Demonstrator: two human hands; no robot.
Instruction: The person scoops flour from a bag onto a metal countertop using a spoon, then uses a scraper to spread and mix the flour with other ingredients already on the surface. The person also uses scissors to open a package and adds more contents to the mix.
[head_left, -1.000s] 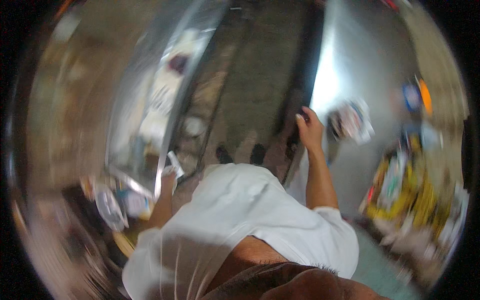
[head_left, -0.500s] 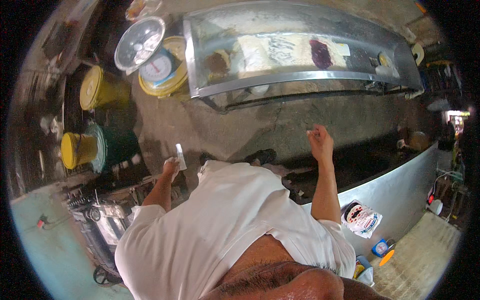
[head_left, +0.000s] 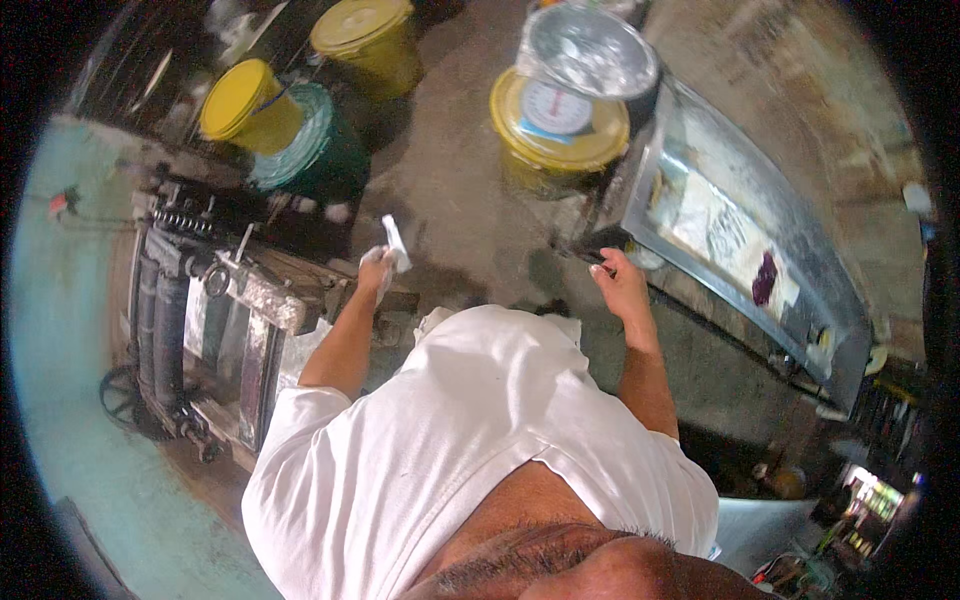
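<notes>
In the head view, my left hand [head_left: 377, 268] is closed round a narrow white flat piece [head_left: 394, 233] that sticks up past the fingers; its exact kind is not clear. Whitish, crumpled material shows about the same hand. My right hand [head_left: 622, 283] is held out in front with its fingers loosely bent and apart; I see nothing in it. Its thumb tip looks white. Nearest to it is a metal-edged work table [head_left: 690, 258], which bears whitish dough or flour [head_left: 718, 222] and a dark purple patch [head_left: 765, 278]. Both hands are in the air.
At left stands a roller machine [head_left: 172, 320] with a wheel. Beyond it are a yellow bucket [head_left: 240, 105], a green tub [head_left: 305, 135] and another yellow bucket [head_left: 365, 40]. A dial scale [head_left: 555, 108] with a metal bowl [head_left: 590, 50] rests on a yellow lidded bucket [head_left: 560, 160].
My view has turned left: the work table, scale and buckets have shifted right, and the roller machine shows more fully. The white piece stays in my left hand.
</notes>
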